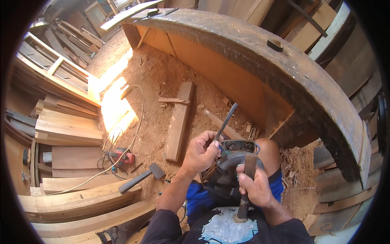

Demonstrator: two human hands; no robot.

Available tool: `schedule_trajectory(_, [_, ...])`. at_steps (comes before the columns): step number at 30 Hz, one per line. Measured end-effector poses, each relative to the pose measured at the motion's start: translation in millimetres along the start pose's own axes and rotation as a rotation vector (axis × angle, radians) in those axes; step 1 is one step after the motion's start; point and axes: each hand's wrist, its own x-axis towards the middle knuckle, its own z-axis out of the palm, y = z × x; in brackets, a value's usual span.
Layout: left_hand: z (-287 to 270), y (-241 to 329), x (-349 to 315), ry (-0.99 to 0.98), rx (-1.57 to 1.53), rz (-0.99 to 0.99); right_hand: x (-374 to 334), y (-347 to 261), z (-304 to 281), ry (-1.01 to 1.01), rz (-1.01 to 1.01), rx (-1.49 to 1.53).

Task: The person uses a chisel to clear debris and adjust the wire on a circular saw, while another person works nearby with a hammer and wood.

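Observation:
My left hand is closed around a thin dark grey rod that points up and away to the right. Bits of blue wire show by its fingertips. In my right hand is a wooden-handled tool, its brown wood rising above the fist and a darker length running below toward my shirt. Its working end cannot be made out. Between my hands, on my lap, rests a dark power tool with a curved grey guard. Its housing looks opened at the far end, with small parts and wires showing.
A hammer and a red power tool with a pale cord lie at left. Stacked planks line that side, with a handsaw below. Ahead, a plank lies on sawdust beside a large curved-top bench.

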Motion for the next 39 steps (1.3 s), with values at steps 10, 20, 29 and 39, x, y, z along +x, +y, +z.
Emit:
schedule_trajectory(10, [26.0, 1.1, 8.8, 0.096, -0.015, 0.084, 0.7, 13.2, -22.9, -0.160, -0.122, -0.048])
schedule_trajectory(20, [45.4, 9.6, 11.6, 0.117, -0.057, 0.024, 13.6, -23.7, -17.9, -0.230, -0.147, 0.266])
schedule_trajectory(29, [42.9, 6.4, 9.8, 0.178, -0.086, 0.035, 19.4, -15.9, -6.2, -0.255, -0.121, 0.336])
schedule_trajectory(39, [40.9, 3.9, 6.2, 0.157, -0.133, 0.088, 20.9, -13.3, 3.9, -0.244, -0.118, 0.340])
